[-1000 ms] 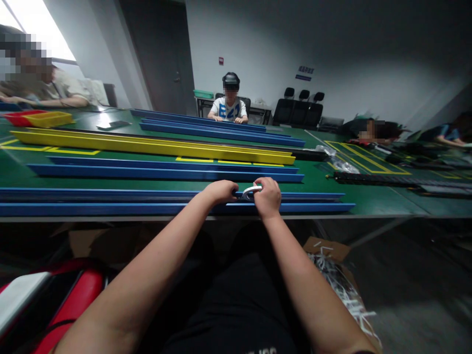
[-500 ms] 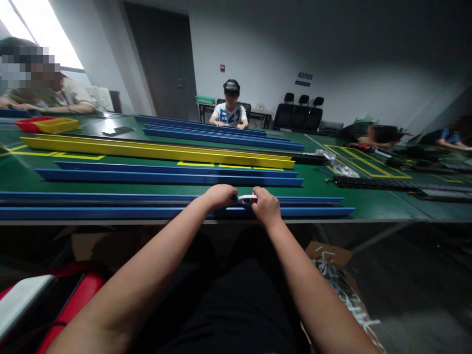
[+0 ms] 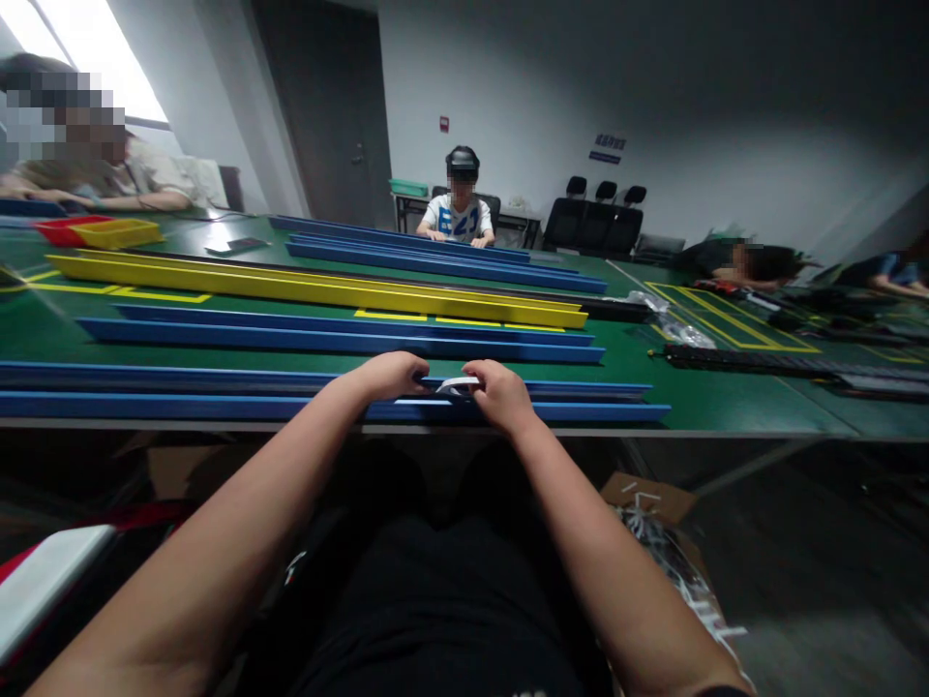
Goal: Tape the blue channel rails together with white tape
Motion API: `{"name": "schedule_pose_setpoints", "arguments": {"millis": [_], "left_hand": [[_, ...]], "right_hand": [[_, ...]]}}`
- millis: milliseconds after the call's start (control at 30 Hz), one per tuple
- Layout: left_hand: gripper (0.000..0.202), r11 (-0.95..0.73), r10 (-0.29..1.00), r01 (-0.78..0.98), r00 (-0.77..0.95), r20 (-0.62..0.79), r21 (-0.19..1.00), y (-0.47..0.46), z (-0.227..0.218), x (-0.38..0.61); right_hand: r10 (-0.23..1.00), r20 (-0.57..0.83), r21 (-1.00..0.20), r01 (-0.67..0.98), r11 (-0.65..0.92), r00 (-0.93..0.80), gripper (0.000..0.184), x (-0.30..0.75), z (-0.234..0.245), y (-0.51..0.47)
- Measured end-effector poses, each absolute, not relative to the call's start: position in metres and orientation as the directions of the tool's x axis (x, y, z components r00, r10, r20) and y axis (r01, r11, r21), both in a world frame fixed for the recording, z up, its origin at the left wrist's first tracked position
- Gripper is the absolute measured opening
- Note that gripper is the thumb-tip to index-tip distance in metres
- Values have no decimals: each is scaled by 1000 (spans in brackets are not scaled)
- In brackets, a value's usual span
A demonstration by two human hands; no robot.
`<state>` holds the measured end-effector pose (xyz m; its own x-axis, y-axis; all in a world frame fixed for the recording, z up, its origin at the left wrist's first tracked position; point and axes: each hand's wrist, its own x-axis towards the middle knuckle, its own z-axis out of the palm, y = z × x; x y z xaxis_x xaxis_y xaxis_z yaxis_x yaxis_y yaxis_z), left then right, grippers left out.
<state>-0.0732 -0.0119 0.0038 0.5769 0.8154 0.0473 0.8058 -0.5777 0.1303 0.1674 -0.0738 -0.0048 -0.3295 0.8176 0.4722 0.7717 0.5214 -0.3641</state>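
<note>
Close to the table's front edge lies a long blue channel rail (image 3: 573, 414) with two raised walls. My left hand (image 3: 392, 376) is closed at its back wall, thumb and fingers curled down and partly hidden. Just to the right, my right hand (image 3: 502, 395) pinches a narrow roll of white tape (image 3: 459, 384) above the rail. The roll is tilted and seen nearly edge-on, its left side in the gap between my two hands.
Behind lie another blue rail (image 3: 348, 343), a yellow rail (image 3: 312, 290) and more blue rails (image 3: 442, 263) on the green table (image 3: 733, 397). An open carton (image 3: 645, 499) with white strips stands below right. Co-workers sit around the table.
Both hands and the tape roll have moved left. The front blue rail has slid left too, its right end now further left, while the other rails keep their places on the table.
</note>
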Motion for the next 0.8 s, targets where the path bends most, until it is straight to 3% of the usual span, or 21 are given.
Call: {"name": "schedule_pose_setpoints", "arguments": {"millis": [200, 400, 533, 800], "left_hand": [[35, -529, 845, 828, 534, 24, 188, -12, 3, -90], [39, -500, 863, 849, 504, 23, 172, -15, 5, -86], [40, -491, 868, 855, 497, 10, 169, -15, 6, -86], [42, -475, 874, 863, 485, -19, 173, -14, 6, -87]], "right_hand": [[752, 419, -495, 567, 658, -508, 16, 160, -3, -62], [824, 260, -688, 503, 523, -503, 33, 176, 5, -62], [859, 206, -693, 549, 467, -469, 42, 187, 8, -60], [883, 286, -616, 634, 467, -373, 48, 208, 11, -52]]}}
